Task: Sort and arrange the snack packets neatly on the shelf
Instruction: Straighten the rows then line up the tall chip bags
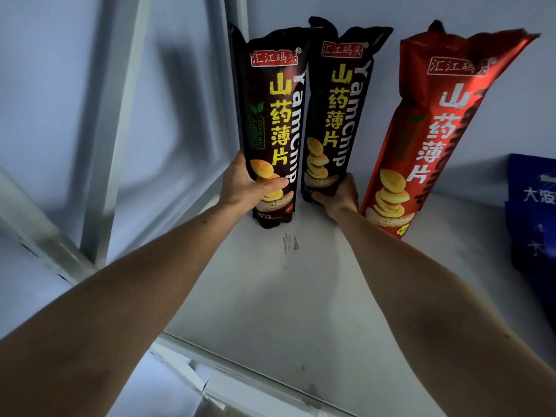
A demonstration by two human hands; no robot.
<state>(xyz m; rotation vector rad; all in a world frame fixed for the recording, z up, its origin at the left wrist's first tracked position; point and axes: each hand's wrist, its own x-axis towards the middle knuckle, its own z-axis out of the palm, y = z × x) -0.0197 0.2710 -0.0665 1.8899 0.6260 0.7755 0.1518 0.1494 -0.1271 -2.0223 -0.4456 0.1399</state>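
At the back left corner of the white shelf [301,296], two tall black yam-chip packets stand upright side by side against the wall, their edges touching or nearly so. The left hand [243,188] is closed around the lower part of the left black packet [270,124], thumb across its front and fingers hidden behind it. The right hand [340,197] grips the bottom of the right black packet [334,115], thumb on the front near its base, the rest of the fingers wrapped round its right side. Just beside that hand, to the right, a red packet [421,139] of the same kind stands on the shelf, leaning to the right with its top against the wall. Well apart at the right edge sits a blue packet [532,206], only partly in view. A grey metal upright [120,115] of the rack rises to the left.
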